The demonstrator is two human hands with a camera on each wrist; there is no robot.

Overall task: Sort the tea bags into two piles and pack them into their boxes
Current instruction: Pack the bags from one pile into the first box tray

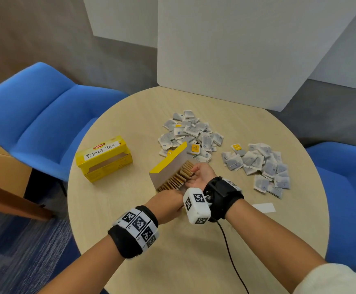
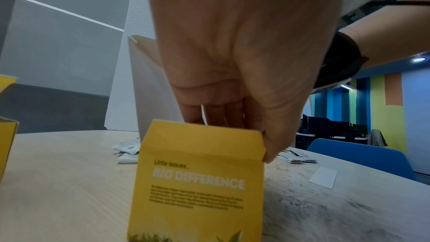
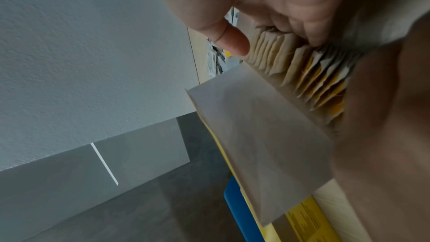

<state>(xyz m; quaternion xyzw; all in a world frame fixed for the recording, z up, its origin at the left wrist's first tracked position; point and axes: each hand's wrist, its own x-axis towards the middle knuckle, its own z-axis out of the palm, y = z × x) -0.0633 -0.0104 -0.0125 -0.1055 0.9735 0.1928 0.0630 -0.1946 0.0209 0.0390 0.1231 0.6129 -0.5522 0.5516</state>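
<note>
On the round table (image 1: 130, 209), near its middle — your open box: a yellow carton (image 1: 168, 166) with its plain grey-brown lid flap raised, packed with a row of tan paper tea bags (image 1: 181, 177) standing on edge.
Your left hand (image 1: 166, 203): fingers curled round the near end of the carton, the thumb on its printed yellow end panel.
Your right hand (image 1: 200, 175): fingers curled down onto the tops of the tan bags at the far end of the row.
Second box (image 1: 104, 159): yellow, hand-labelled "Black Tea", lying open to your left — well apart.
Loose bags: two piles of grey-white sachets (image 1: 189, 134), the other pile (image 1: 262, 164) to your right.
</note>
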